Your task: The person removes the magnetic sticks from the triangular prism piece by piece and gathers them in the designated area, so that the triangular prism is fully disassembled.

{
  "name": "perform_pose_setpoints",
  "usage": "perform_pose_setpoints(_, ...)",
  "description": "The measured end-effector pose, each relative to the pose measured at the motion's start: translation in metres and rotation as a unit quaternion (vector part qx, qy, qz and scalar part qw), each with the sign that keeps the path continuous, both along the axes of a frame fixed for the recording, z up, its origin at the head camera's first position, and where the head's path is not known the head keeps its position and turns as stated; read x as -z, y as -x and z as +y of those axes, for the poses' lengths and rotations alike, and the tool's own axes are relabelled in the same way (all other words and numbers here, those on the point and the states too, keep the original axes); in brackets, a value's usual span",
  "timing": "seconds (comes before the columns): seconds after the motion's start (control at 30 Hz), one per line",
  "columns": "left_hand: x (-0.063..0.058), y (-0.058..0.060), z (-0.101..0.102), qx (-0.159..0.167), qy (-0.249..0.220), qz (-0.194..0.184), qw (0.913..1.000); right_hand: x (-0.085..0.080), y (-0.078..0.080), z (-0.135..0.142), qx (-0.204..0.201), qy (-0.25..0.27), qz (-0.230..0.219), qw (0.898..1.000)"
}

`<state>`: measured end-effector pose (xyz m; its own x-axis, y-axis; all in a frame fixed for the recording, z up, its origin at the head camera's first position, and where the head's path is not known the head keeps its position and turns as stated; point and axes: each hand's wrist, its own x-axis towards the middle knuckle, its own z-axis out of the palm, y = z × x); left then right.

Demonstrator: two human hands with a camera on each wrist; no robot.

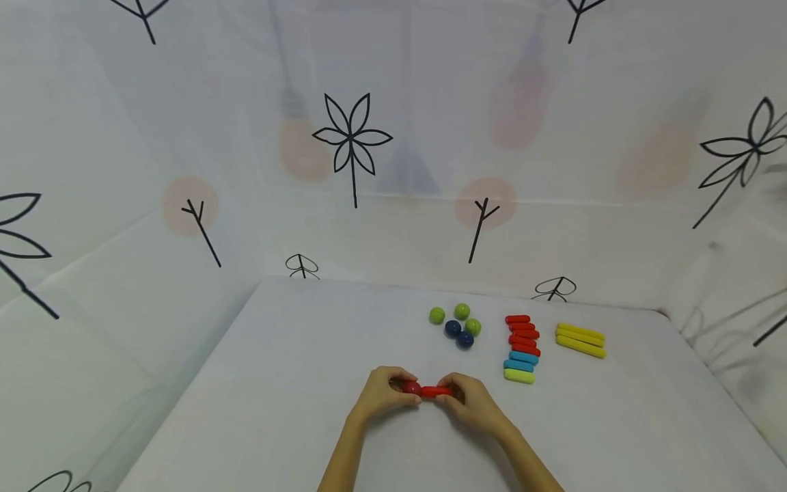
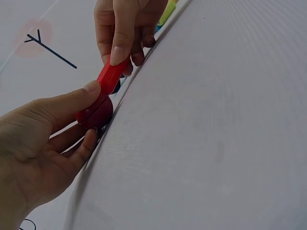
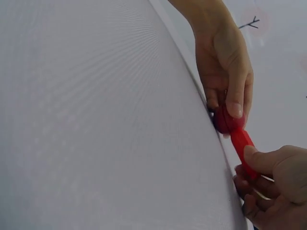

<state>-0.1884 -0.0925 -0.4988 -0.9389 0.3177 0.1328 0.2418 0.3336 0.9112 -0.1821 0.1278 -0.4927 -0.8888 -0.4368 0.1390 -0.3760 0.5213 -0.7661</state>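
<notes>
My left hand (image 1: pixel 380 395) pinches a dark red ball (image 1: pixel 411 389) between thumb and fingers. A groove runs across the ball in the left wrist view. From the right, my right hand (image 1: pixel 479 405) pinches a short bright red stick (image 1: pixel 434 391) near its outer end. The stick's other end meets the ball; whether it is pushed into it I cannot tell. Both pieces are low over the white table, near its middle. The fingers hide part of the ball and the stick's far end.
Beyond the hands lie three green balls (image 1: pixel 437 315) and two dark blue balls (image 1: pixel 465 339). To their right is a column of several red sticks (image 1: pixel 523 334), two blue sticks (image 1: pixel 520 366) and one lime stick (image 1: pixel 519 376). Three longer yellow sticks (image 1: pixel 581 339) lie further right.
</notes>
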Motion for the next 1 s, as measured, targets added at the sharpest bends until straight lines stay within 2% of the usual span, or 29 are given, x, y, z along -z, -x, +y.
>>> perform_pose_setpoints(0.27,0.001,0.001,0.002,-0.006,0.01,0.005,0.9999,-0.001,-0.003,-0.003,0.065,0.004,-0.005,0.998)
perform_pose_setpoints(0.43,0.001,0.0,0.004,-0.009,0.017,-0.007,0.9998,-0.002,-0.003,0.009,0.063,0.026,-0.023,0.997)
perform_pose_setpoints(0.53,0.002,-0.001,0.005,-0.023,0.02,-0.005,0.9995,-0.003,-0.004,0.021,0.07,0.028,-0.035,0.997)
perform_pose_setpoints(0.73,0.003,-0.002,0.007,-0.073,0.027,0.028,0.9966,-0.011,-0.009,0.055,0.154,-0.008,-0.072,0.985)
perform_pose_setpoints(0.8,0.003,-0.002,0.007,-0.077,0.024,0.033,0.9962,-0.012,-0.011,0.069,0.172,-0.024,-0.079,0.982)
perform_pose_setpoints(1.0,0.003,-0.002,0.007,-0.076,0.024,0.031,0.9963,-0.013,-0.013,0.106,0.192,-0.063,-0.076,0.976)
